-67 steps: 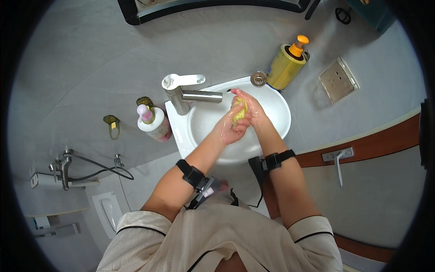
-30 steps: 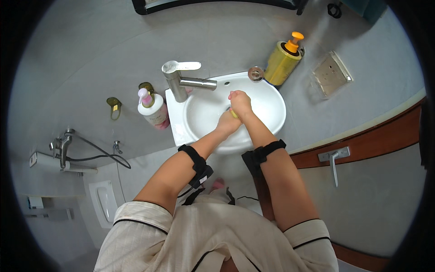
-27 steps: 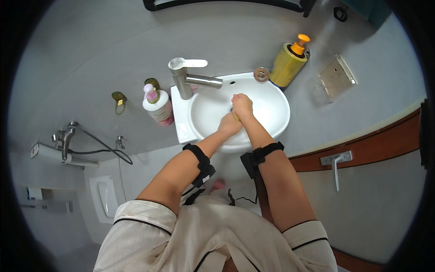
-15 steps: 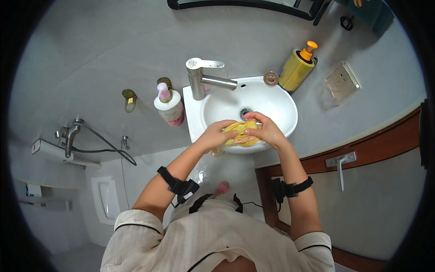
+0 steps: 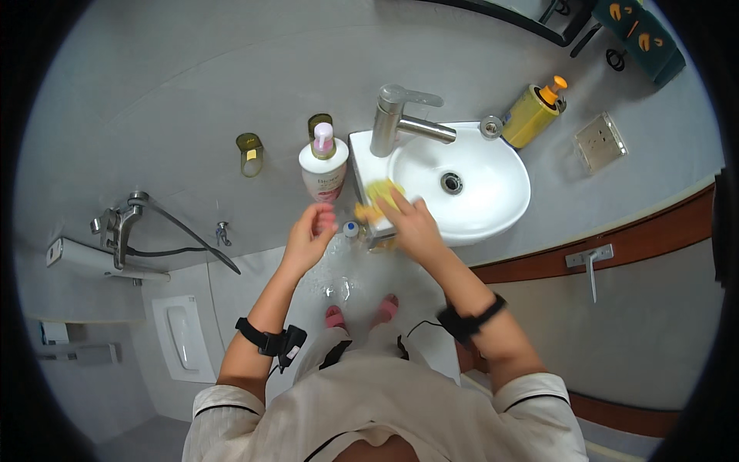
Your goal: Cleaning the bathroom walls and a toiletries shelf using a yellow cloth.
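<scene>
In my right hand (image 5: pixel 416 231) is a yellow cloth (image 5: pixel 380 192), pressed on the left rim of the white sink (image 5: pixel 504 208). Motion smears the cloth and the fingers on it. My left hand (image 5: pixel 308 237) hovers left of the sink, just below a white pump bottle (image 5: pixel 323 171) with a pink top. Its fingers are loosely bent and a little apart, with nothing seen in them. Behind the right hand, a brushed metal faucet (image 5: pixel 385 127) rises from the sink's left corner. The basin's drain (image 5: pixel 451 182) is in plain view.
A yellow pump bottle (image 5: pixel 531 115) with an orange top stands right of the sink, near a round metal piece (image 5: pixel 490 127) on the rim. A small bottle with a blue-and-white cap (image 5: pixel 351 229) is below the cloth. A shower mixer (image 5: pixel 119 227) and hose are at left, a door handle (image 5: pixel 590 262) at right.
Both hands held the cloth over the basin's front. Now the left hand has let go and moved left, while the right hand has carried the cloth to the sink's left rim. The view has shifted.
</scene>
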`<state>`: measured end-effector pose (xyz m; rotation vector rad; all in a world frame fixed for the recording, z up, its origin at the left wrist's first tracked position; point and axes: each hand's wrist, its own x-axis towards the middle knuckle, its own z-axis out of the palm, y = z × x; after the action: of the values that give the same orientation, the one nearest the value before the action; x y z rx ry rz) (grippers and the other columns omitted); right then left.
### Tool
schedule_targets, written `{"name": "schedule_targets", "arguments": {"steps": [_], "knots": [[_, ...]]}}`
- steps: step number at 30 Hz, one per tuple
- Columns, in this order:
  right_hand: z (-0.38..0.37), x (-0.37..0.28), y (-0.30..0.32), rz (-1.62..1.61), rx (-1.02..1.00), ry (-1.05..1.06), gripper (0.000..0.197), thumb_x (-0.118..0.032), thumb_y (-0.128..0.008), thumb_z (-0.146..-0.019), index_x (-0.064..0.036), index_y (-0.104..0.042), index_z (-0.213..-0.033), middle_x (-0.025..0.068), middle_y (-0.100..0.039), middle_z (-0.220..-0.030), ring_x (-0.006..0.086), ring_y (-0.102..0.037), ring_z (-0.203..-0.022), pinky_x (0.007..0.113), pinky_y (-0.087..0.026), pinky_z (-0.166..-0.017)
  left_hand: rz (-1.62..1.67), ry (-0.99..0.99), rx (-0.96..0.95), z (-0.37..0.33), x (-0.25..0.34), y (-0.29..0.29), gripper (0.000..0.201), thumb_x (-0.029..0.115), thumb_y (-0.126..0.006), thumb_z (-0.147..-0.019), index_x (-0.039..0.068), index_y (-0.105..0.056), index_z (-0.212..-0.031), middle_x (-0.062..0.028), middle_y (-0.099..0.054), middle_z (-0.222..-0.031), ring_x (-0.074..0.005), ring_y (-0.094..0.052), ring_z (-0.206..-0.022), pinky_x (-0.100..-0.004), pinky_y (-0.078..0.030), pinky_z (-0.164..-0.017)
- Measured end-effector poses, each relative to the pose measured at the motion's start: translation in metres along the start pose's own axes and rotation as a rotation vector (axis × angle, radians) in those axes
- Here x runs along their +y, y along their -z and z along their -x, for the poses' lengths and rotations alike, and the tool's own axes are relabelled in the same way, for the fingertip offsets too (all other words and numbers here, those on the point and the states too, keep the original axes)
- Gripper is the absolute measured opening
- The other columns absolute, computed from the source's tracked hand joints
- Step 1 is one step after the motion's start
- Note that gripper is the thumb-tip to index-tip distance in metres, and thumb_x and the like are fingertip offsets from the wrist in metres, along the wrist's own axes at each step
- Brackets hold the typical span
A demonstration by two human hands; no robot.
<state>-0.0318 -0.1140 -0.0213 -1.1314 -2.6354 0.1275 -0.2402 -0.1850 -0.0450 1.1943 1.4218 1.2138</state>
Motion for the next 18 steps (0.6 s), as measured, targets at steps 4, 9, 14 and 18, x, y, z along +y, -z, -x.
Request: {"name": "schedule_targets", "arguments": {"steps": [4, 9, 14, 18], "knots": [[0.09, 0.007, 0.034, 0.03, -0.42, -0.154, 0.033, -0.006, -0.05, -0.068, -0.0105, -0.057, -0.101, 0.0147, -0.054, -0.104, 0.0311, -0.053, -0.076, 0.036, -0.044, -0.072, 0.018, 0.108, -0.068, 0.026, -0.016, 0.026, 0.035, 0.0, -0.055, -0.076, 0.003, -0.044, -0.108, -0.0049, -0.052, -0.092, -0.0082, -0.049, -0.083, -0.0204, -0.041, -0.073], [0.082, 0.008, 0.072, -0.094, -0.165, -0.475, 0.019, -0.012, -0.051, -0.073, -0.0074, -0.059, -0.09, 0.0136, -0.059, -0.085, 0.0306, -0.056, -0.074, 0.037, -0.045, -0.067, 0.073, 0.116, -0.025, 0.03, -0.034, 0.041, 0.033, 0.005, -0.058, -0.075, 0.003, -0.046, -0.106, -0.0053, -0.054, -0.088, -0.0085, -0.05, -0.073, -0.0215, -0.042, -0.067], [-0.047, -0.039, 0.084, -0.008, 0.431, -0.009, 0.022, -0.004, -0.055, -0.07, -0.0073, -0.055, -0.092, 0.0113, -0.057, -0.096, 0.0278, -0.052, -0.078, 0.034, -0.044, -0.068, 0.026, 0.131, -0.051, 0.047, -0.053, 0.06, 0.028, 0.007, -0.057, -0.076, 0.003, -0.048, -0.102, -0.0027, -0.055, -0.082, -0.0075, -0.05, -0.07, -0.0207, -0.042, -0.066], [-0.113, -0.009, 0.007, 0.332, 0.212, 0.06, 0.031, -0.008, -0.048, -0.072, -0.0067, -0.051, -0.103, 0.01, -0.049, -0.114, 0.0269, -0.05, -0.09, 0.037, -0.045, -0.071, 0.002, 0.164, -0.081, 0.049, -0.056, 0.05, 0.025, 0.009, -0.058, -0.076, 0.003, -0.051, -0.099, -0.0019, -0.055, -0.079, -0.0075, -0.05, -0.068, -0.0209, -0.042, -0.064]]}}
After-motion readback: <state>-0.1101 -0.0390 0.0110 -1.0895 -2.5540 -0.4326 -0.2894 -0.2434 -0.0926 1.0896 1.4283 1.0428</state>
